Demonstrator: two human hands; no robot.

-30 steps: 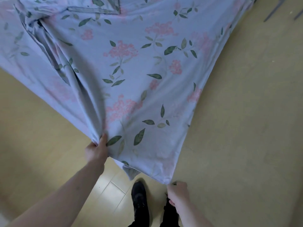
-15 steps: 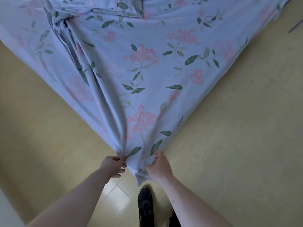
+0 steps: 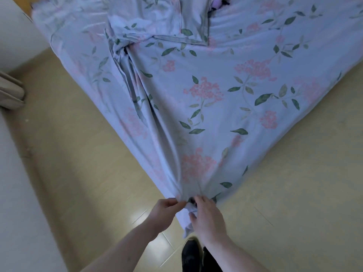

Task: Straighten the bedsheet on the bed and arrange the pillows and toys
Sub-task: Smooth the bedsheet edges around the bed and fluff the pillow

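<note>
A blue flowered bedsheet [image 3: 206, 91] drapes from the bed down to a gathered corner near the wooden floor [image 3: 294, 193]. A folded-over flap [image 3: 176, 26] and deep creases lie on its upper part. A pale wall [image 3: 17, 183] runs along the left. The left hand [image 3: 165, 213] and right hand [image 3: 208, 218] meet at the corner, each grip pinching bunched cloth. A black shoe [image 3: 191, 256] stands below.

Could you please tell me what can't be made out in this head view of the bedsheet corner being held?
- Mattress and bed frame: covered by the bedsheet.
- Sheet corner tip: bunched between the left hand and right hand, whose fingers hide it.
- Purple item: cut off by the top edge, unidentifiable.
- Pillows, toys: none discernible.
- Black shoe: cut by the bottom edge.
</note>
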